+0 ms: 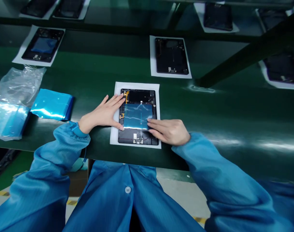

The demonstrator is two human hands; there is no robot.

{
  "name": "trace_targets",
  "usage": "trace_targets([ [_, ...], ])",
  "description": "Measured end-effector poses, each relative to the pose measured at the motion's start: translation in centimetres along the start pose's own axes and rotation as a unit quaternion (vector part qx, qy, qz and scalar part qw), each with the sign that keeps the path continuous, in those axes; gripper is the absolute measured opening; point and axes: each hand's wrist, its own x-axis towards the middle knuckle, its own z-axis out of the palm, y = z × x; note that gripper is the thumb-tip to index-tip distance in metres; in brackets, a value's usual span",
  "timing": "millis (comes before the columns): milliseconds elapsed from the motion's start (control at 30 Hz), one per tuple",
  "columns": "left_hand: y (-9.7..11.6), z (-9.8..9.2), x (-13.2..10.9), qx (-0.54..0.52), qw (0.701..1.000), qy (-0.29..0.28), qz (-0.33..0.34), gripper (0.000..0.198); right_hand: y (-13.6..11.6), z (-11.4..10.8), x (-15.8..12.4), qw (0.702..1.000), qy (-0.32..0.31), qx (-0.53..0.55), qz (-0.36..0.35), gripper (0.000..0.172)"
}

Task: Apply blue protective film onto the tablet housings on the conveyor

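The blue film [137, 116] is lying across the middle of the tablet [138, 96], near the front edge of the worktop [93, 74]. The left hand [102, 114], grip open and flat, is resting on the film's left edge. The right hand [169, 130], also open, is pressing fingertips onto its near-right corner. The tablet is pointing lengthwise away from the person.

The left hand [102, 115] lies flat, fingertips against the edge of a black rectangular tablet shell [142, 96]. The right hand [169, 131] presses flat fingers onto the shiny blue film rectangle [137, 116] between both hands. A stack of blue film sheets [52, 104] sits well left of them.
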Motion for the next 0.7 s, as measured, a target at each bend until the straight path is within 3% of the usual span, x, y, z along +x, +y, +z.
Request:
trace_targets([
  [100,0.7,-1.5,0.4,0.004,1.0,-0.007,-0.001,0.134,-1.2,-0.5,-2.1,0.994,0.078,0.077,0.013,0.034],
  [200,2.1,-3.6,2.7,0.026,0.998,0.045,-0.03,0.088,-1.7,-0.2,-2.9,0.963,0.185,0.096,0.169,0.032],
  [267,2.9,-4.5,5.2,0.063,0.989,0.108,-0.074,0.059,-1.6,0.5,-2.7,0.939,0.211,0.098,0.255,0.028],
  [367,3.1,-4.5,9.1,0.112,0.976,0.145,-0.117,0.047,-1.2,1.5,-2.5,0.932,0.193,0.095,0.292,0.024],
  [467,2.1,-3.8,11.4,0.128,0.976,0.143,-0.098,0.039,-0.8,2.1,-2.5,0.943,0.169,0.085,0.273,0.027],
  [700,0.9,-3.5,11.0,0.141,0.978,0.155,-0.015,0.025,-1.1,1.8,-2.7,0.94,0.142,0.095,0.296,0.042],
])
